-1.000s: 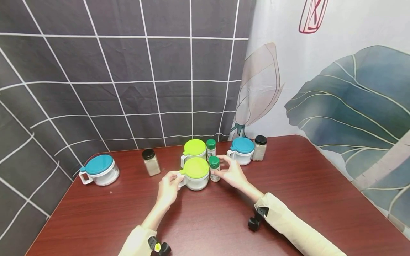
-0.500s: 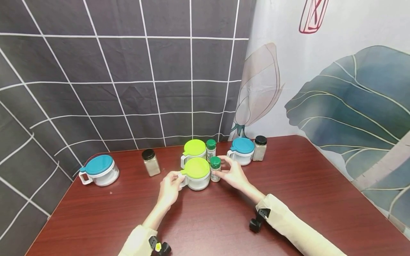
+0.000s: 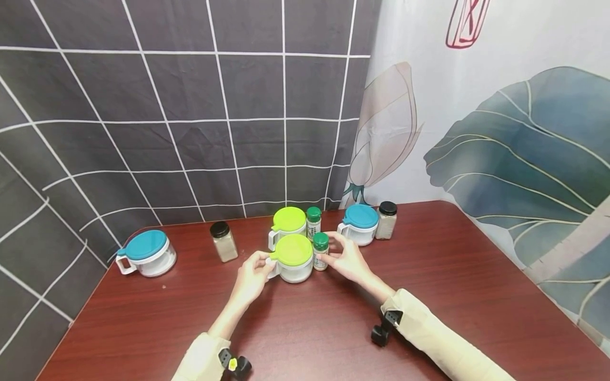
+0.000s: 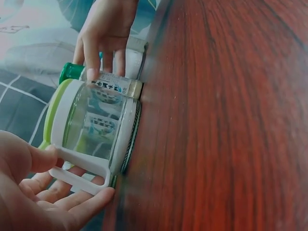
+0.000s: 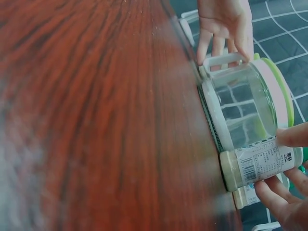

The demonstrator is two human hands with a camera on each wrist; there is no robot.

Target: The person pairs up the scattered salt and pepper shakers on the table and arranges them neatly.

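My left hand [image 3: 252, 277] grips the white handle of a clear seasoning jar [image 3: 294, 271] with a lime-green lid, its thumb on the handle's upper part in the left wrist view. My right hand [image 3: 350, 259] pinches a small green-capped spice bottle [image 3: 321, 254] between thumb and fingers. This labelled bottle [image 5: 263, 162] stands upright against the jar's right side, both on the table. Directly behind them are a second lime-lidded jar [image 3: 289, 219] and a second green-capped bottle [image 3: 314, 222], partly hidden by the front pair.
A blue-lidded jar [image 3: 360, 224] and a black-capped bottle [image 3: 386, 220] stand together to the right. Toward the left are another black-capped bottle [image 3: 223, 242] and another blue-lidded jar [image 3: 147, 254]. A grey gridded curtain [image 3: 190, 143] hangs behind the reddish-brown table [image 3: 305, 333].
The front lime-lidded jar and the green-capped bottle have shifted slightly right together, with both hands still holding them. Over the last half second they stay almost still.
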